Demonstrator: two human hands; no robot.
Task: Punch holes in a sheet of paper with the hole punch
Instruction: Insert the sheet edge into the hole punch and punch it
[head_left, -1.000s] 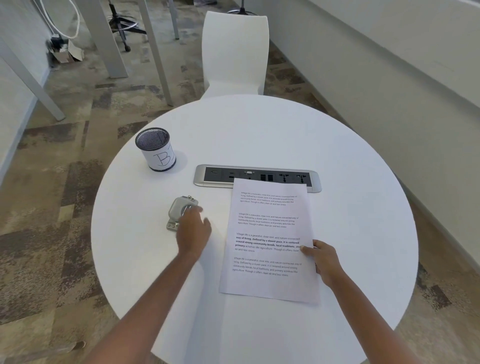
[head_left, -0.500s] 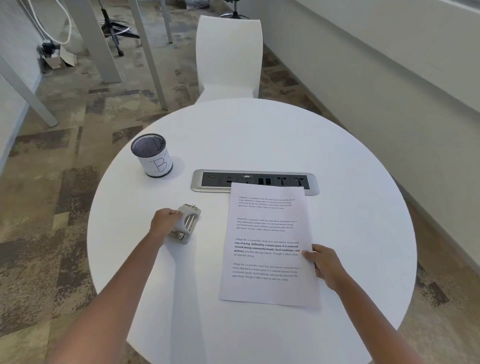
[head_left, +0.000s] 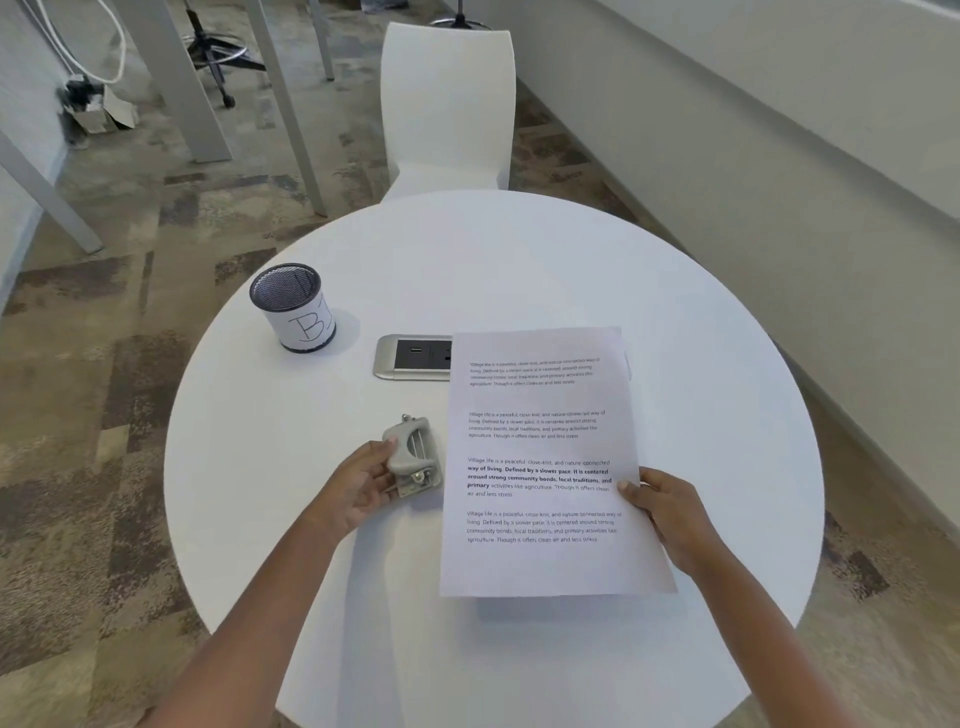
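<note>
A grey metal hole punch (head_left: 414, 457) is tilted on its side just above the round white table (head_left: 519, 260), its slot side turned toward the paper. My left hand (head_left: 358, 486) grips it from the left. A printed sheet of paper (head_left: 545, 457) is lifted off the table, a shadow under its near edge. My right hand (head_left: 670, 512) pinches its right edge, thumb on top. The sheet's left edge sits a little to the right of the punch, apart from it.
A black mesh pen cup (head_left: 293, 306) labelled "B" stands at the back left of the table. A silver power socket panel (head_left: 413, 357) is set in the middle, partly hidden by the sheet. A white chair (head_left: 449, 104) stands behind the table.
My left hand went from resting on the punch to gripping it and tipping it on its side, nearer the paper. My right hand lifted the sheet off the table.
</note>
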